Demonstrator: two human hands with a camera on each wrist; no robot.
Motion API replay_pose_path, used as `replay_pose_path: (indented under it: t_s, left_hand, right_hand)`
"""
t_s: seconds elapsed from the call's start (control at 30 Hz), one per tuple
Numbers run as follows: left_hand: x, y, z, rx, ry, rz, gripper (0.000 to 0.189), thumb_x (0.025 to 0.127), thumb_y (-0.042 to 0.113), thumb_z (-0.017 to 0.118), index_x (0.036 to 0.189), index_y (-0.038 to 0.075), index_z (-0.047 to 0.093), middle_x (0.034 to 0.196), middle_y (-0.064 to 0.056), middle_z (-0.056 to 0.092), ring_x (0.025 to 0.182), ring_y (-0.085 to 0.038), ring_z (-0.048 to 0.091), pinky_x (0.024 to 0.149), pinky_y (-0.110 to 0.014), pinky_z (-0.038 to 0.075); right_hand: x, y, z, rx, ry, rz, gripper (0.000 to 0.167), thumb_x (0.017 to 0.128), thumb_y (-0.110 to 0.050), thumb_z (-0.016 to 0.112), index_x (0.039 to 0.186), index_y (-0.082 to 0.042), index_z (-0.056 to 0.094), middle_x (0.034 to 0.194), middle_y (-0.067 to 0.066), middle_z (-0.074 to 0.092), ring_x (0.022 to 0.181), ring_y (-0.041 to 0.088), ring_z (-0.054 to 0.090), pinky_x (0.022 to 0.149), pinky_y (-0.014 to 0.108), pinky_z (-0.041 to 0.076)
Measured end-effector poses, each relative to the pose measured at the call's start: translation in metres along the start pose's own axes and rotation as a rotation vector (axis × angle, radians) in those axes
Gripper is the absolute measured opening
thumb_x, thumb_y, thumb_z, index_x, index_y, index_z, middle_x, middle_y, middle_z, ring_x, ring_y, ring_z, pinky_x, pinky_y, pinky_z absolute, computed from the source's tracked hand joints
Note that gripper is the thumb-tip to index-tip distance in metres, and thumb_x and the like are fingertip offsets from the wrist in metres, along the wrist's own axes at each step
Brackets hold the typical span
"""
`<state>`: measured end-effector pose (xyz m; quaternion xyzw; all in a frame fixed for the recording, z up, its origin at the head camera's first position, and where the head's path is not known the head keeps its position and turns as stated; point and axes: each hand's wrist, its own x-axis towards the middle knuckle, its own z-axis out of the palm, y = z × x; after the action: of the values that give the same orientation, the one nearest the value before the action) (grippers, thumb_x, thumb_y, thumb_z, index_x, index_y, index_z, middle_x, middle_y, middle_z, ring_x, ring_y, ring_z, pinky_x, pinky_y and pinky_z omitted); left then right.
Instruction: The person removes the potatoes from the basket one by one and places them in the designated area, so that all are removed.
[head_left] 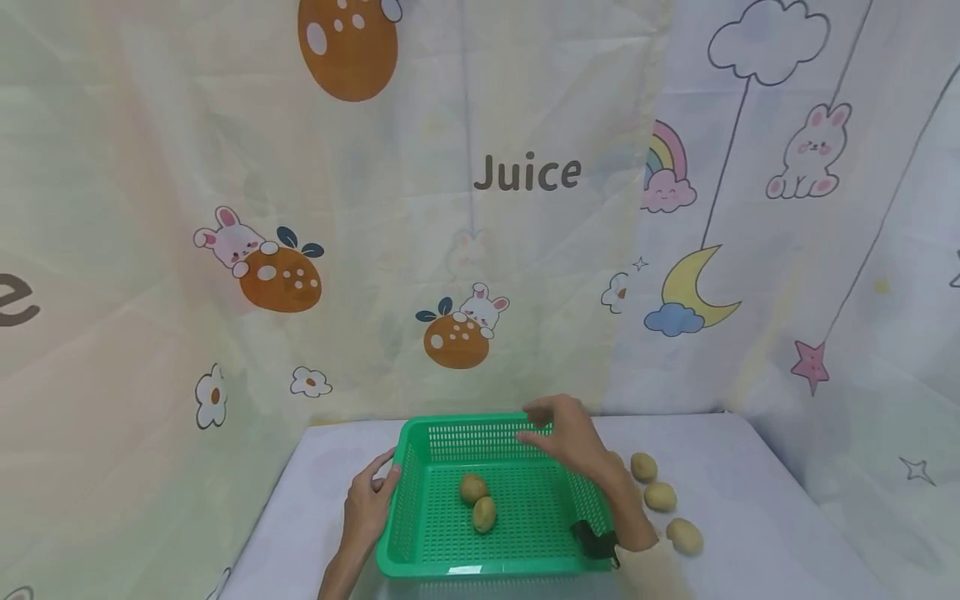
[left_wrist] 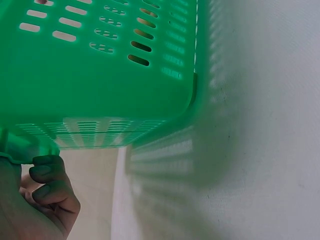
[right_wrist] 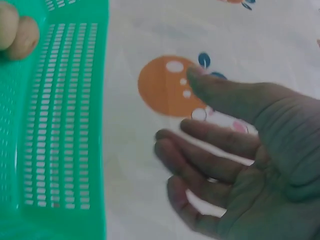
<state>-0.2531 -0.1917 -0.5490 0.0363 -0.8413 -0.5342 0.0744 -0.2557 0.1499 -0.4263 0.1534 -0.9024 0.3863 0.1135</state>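
A green plastic basket stands on the white-covered table, and two potatoes lie touching on its slotted floor. At the basket's left side, my left hand grips the rim; the left wrist view shows its curled fingers at the rim's edge. My right hand hovers over the basket's far right part, holding nothing. In the right wrist view its thumb and fingers are spread apart, loosely bent. Right of the basket several potatoes lie on the table, one partly hidden behind the right forearm.
The white tabletop extends to the right of the potatoes. A printed cloth with rabbits, fruit and the word Juice hangs behind and around the table. A black device sits by the right wrist, above the basket's near right corner.
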Motion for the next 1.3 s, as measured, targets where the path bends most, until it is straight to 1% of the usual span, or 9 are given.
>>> replay_pose_path:
  t_s: [0.23, 0.43, 0.53, 0.63, 0.77, 0.87, 1.0, 1.17, 1.3]
  left_hand:
    - [0.001, -0.003, 0.0, -0.022, -0.011, -0.005, 0.049, 0.114, 0.031, 0.059, 0.157, 0.008, 0.057, 0.068, -0.002, 0.073, 0.054, -0.016, 0.065, 0.051, -0.028, 0.051]
    - [0.002, -0.003, 0.0, -0.018, 0.008, 0.007, 0.047, 0.113, 0.031, 0.061, 0.156, 0.011, 0.06, 0.062, 0.0, 0.067, 0.052, -0.014, 0.06, 0.05, -0.027, 0.046]
    - [0.002, -0.003, 0.0, -0.012, 0.013, 0.009, 0.046, 0.113, 0.03, 0.062, 0.155, 0.012, 0.061, 0.06, 0.001, 0.065, 0.051, -0.014, 0.058, 0.05, -0.027, 0.045]
    - [0.002, -0.003, 0.0, -0.014, 0.011, 0.01, 0.046, 0.113, 0.03, 0.061, 0.155, 0.012, 0.061, 0.06, 0.001, 0.065, 0.051, -0.013, 0.058, 0.05, -0.026, 0.045]
    - [0.002, -0.003, 0.001, -0.018, 0.012, 0.004, 0.046, 0.113, 0.03, 0.061, 0.156, 0.012, 0.06, 0.061, 0.0, 0.066, 0.052, -0.014, 0.058, 0.051, -0.026, 0.045]
    - [0.002, -0.004, 0.001, -0.028, 0.007, 0.004, 0.047, 0.113, 0.03, 0.061, 0.156, 0.012, 0.059, 0.063, 0.0, 0.067, 0.053, -0.014, 0.059, 0.051, -0.026, 0.046]
    - [0.002, -0.005, 0.001, -0.039, -0.001, 0.007, 0.047, 0.114, 0.03, 0.061, 0.157, 0.011, 0.059, 0.063, -0.001, 0.068, 0.053, -0.014, 0.059, 0.05, -0.026, 0.047]
    - [0.003, -0.006, 0.0, -0.037, 0.007, 0.004, 0.047, 0.113, 0.03, 0.061, 0.156, 0.011, 0.06, 0.061, 0.0, 0.065, 0.052, -0.013, 0.057, 0.05, -0.026, 0.045]
    - [0.003, -0.006, 0.001, -0.027, 0.019, 0.005, 0.046, 0.113, 0.031, 0.062, 0.155, 0.012, 0.061, 0.06, 0.001, 0.063, 0.052, -0.012, 0.056, 0.051, -0.025, 0.043]
  right_hand:
    - [0.023, -0.011, 0.018, -0.004, -0.119, 0.055, 0.04, 0.084, -0.018, 0.097, 0.11, 0.007, 0.081, 0.106, 0.021, 0.082, 0.093, 0.031, 0.079, 0.083, 0.047, 0.065]
    - [0.036, -0.007, 0.041, -0.035, -0.189, 0.174, 0.048, 0.074, -0.021, 0.103, 0.104, 0.01, 0.081, 0.108, 0.026, 0.081, 0.097, 0.037, 0.078, 0.081, 0.046, 0.065]
    - [0.037, -0.01, 0.05, -0.064, -0.234, 0.232, 0.043, 0.07, -0.022, 0.106, 0.065, 0.003, 0.071, 0.068, 0.007, 0.07, 0.062, 0.016, 0.059, 0.057, 0.03, 0.051]
    - [0.035, -0.014, 0.06, -0.087, -0.272, 0.286, 0.058, 0.069, -0.021, 0.107, 0.053, -0.01, 0.052, 0.051, 0.0, 0.05, 0.052, 0.014, 0.046, 0.051, 0.027, 0.04]
    - [0.033, -0.016, 0.076, -0.151, -0.321, 0.351, 0.051, 0.069, -0.023, 0.107, 0.064, -0.01, 0.058, 0.057, 0.005, 0.061, 0.062, 0.024, 0.07, 0.058, 0.033, 0.055]
    - [0.033, -0.017, 0.086, -0.182, -0.36, 0.376, 0.05, 0.069, -0.023, 0.107, 0.085, -0.004, 0.064, 0.07, 0.007, 0.061, 0.065, 0.023, 0.066, 0.059, 0.034, 0.055]
    - [0.033, -0.007, 0.1, -0.158, -0.391, 0.388, 0.071, 0.064, -0.02, 0.109, 0.112, 0.004, 0.063, 0.086, 0.013, 0.062, 0.068, 0.025, 0.063, 0.06, 0.038, 0.056]
    - [0.038, 0.027, 0.127, -0.178, -0.428, 0.345, 0.078, 0.062, -0.028, 0.111, 0.112, 0.005, 0.061, 0.089, 0.015, 0.059, 0.067, 0.027, 0.062, 0.057, 0.038, 0.055]
    - [0.032, 0.018, 0.123, -0.135, -0.445, 0.381, 0.074, 0.061, -0.019, 0.11, 0.112, 0.004, 0.061, 0.091, 0.015, 0.059, 0.07, 0.029, 0.065, 0.06, 0.042, 0.058]
